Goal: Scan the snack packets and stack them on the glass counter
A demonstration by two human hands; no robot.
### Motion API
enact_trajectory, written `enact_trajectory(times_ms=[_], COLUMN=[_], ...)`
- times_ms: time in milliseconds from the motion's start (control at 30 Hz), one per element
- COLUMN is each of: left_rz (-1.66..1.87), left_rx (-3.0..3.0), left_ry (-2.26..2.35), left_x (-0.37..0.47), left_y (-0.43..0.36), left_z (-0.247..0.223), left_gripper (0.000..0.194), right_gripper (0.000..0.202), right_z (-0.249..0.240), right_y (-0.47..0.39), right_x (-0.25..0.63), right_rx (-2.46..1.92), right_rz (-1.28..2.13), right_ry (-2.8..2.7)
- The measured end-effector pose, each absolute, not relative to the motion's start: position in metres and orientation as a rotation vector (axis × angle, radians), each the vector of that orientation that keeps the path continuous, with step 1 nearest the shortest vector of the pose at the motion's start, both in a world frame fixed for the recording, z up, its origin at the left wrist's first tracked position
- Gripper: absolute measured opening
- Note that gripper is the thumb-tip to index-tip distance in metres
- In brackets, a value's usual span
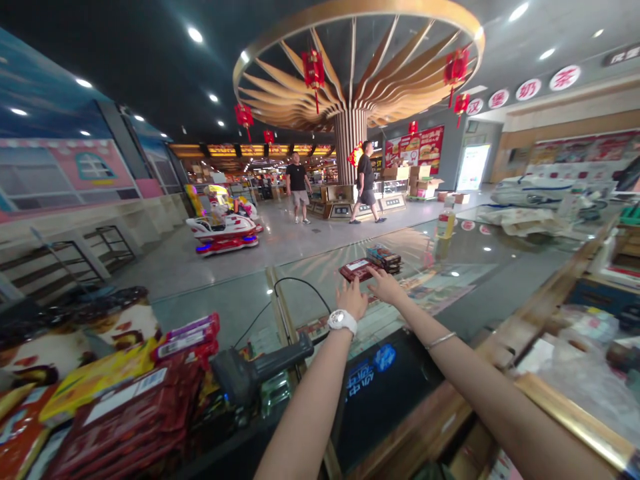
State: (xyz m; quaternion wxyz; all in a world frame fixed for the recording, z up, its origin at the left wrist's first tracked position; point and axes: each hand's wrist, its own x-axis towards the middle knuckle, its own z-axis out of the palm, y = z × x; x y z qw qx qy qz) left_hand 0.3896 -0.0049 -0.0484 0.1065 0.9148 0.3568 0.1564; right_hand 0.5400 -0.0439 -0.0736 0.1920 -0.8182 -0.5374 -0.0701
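Observation:
A dark red-brown snack packet [358, 269] with a white label lies flat on the glass counter. My left hand [352, 300], its wrist wearing a white watch, reaches to the packet's near edge with fingers apart. Over the packet's right side, my right hand [386, 287] stretches its index finger; it appears to touch the wrapper. Just behind sits a small stack of packets [384, 257] with a blue one on top. A similar pile of dark red packets [135, 413] is at the lower left, with a grey handheld scanner [260, 367] beside it.
Yellow packets [100, 380] and tall bags [117, 320] crowd the left. A bottle [445, 223] stands on the counter's far side. Below my arms is a dark screen [385, 393]. Beyond the counter are two people [299, 187] and a kiddie ride [225, 227].

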Motion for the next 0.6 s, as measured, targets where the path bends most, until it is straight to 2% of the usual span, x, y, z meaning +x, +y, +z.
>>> enact_trajectory(times_ms=[167, 467, 600], left_rz=[0.503, 0.585, 0.604], left_rx=[2.707, 2.761, 2.782], left_ry=[1.082, 1.227, 1.238], left_x=[0.390, 0.392, 0.391], left_y=[-0.005, -0.007, -0.008], left_z=[-0.051, -0.054, -0.055], left_gripper=[0.060, 0.055, 0.060], right_gripper=[0.057, 0.059, 0.062], right_z=[-0.073, -0.076, -0.072], right_y=[-0.053, -0.052, -0.055], right_x=[0.547, 0.552, 0.547], right_rx=[-2.259, -2.262, -2.272], right_rz=[-0.221, -0.122, -0.109], right_ry=[-1.509, -1.537, -1.540])
